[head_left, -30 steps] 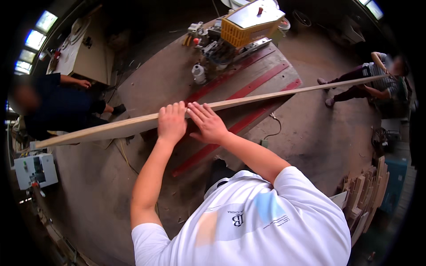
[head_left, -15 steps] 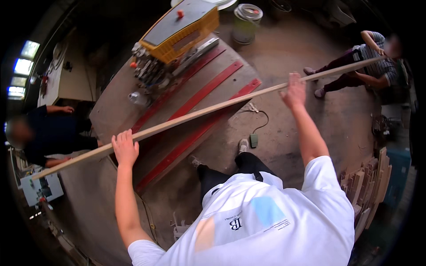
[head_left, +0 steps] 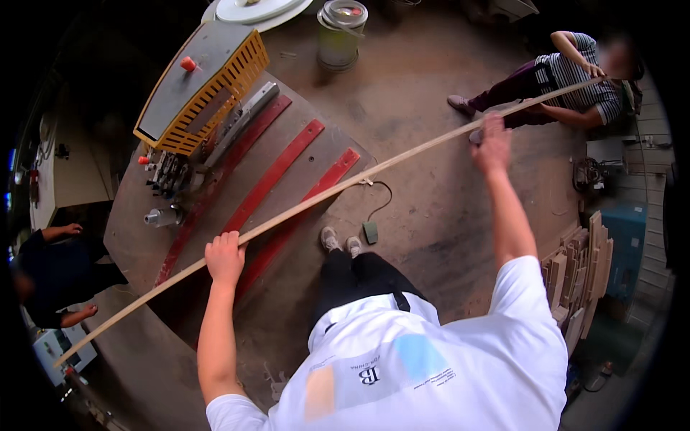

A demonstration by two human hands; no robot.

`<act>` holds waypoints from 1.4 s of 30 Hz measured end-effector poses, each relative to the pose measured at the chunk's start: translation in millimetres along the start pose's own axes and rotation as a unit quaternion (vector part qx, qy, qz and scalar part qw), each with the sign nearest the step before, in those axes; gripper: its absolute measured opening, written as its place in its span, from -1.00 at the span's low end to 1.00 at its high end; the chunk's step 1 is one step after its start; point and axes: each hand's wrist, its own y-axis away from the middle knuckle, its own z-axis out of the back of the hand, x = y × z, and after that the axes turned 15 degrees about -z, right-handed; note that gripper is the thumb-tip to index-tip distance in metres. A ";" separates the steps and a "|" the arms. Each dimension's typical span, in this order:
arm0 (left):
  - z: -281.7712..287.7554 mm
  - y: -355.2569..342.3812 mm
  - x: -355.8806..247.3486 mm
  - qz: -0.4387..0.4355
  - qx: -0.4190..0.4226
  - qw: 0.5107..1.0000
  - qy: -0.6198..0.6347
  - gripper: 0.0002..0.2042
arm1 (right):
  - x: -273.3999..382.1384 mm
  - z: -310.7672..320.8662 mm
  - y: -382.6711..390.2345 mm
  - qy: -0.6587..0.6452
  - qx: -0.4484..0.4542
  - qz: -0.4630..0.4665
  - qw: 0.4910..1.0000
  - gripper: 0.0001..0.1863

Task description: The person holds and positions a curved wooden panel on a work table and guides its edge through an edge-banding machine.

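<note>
A long, narrow pale wooden board (head_left: 410,154) runs diagonally across the view, over a grey machine table (head_left: 338,140) with curved red strips (head_left: 284,161). My left hand (head_left: 224,255) has its fingers bent over the board's edge left of centre. My right hand (head_left: 492,144) is on the board farther right, fingertips slightly blurred over it. Beyond the board stand a yellow slotted machine guard (head_left: 215,108) with a grey top and red knob, metal machine parts (head_left: 172,176) and a small clear cylinder (head_left: 162,215). At the far right end a co-worker's hands (head_left: 591,70) hold the board.
The striped-shirt co-worker (head_left: 596,100) stands upper right; another person in dark clothes (head_left: 50,273) is at left. A bucket (head_left: 339,43), a foot pedal (head_left: 370,231) on a cord, stacked boards (head_left: 575,280), a teal box (head_left: 622,251) and a cabinet (head_left: 68,165) surround me.
My hands have moved from side by side to widely apart along the board. The board slants more steeply, and the machine sits farther left in the view.
</note>
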 end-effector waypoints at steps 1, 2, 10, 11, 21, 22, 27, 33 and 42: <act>2.8 -5.2 -2.6 -0.004 -0.005 1.000 0.010 -0.65 | -29.0 -3.7 -18.6 -0.020 -0.043 -0.093 0.995 0.17; 2.5 0.3 -4.0 0.005 -0.005 1.000 0.011 -0.65 | -24.9 -1.3 -16.9 -0.018 -0.040 -0.090 0.995 0.17; -10.6 -99.4 -111.5 -0.029 -0.029 0.995 0.089 -0.49 | 72.8 16.6 88.3 -0.071 0.084 0.380 0.918 0.09; -11.5 -119.2 -128.7 -0.038 -0.045 0.993 0.103 -0.48 | 62.4 13.8 73.8 -0.070 0.079 0.379 0.919 0.09; -24.5 -182.3 -181.3 0.032 -0.075 0.990 0.112 -0.57 | -253.7 7.5 -246.7 -0.015 -0.189 0.077 0.979 0.14; -21.6 -186.5 -191.7 0.061 -0.079 0.990 0.099 -0.56 | -261.1 8.0 -252.1 -0.017 -0.189 0.075 0.979 0.14; -14.1 -228.1 -251.8 0.087 -0.064 0.989 0.097 -0.49 | -207.2 3.8 -186.2 -0.103 -0.071 0.317 0.940 0.06; -24.3 -245.9 -261.0 0.128 -0.042 0.984 0.120 -0.67 | -278.3 9.6 -243.0 -0.048 -0.156 0.275 0.947 0.04; -15.9 -255.7 -267.2 0.135 -0.109 0.970 0.171 -0.81 | -326.1 84.0 -316.3 -0.004 -0.171 0.261 0.950 -0.01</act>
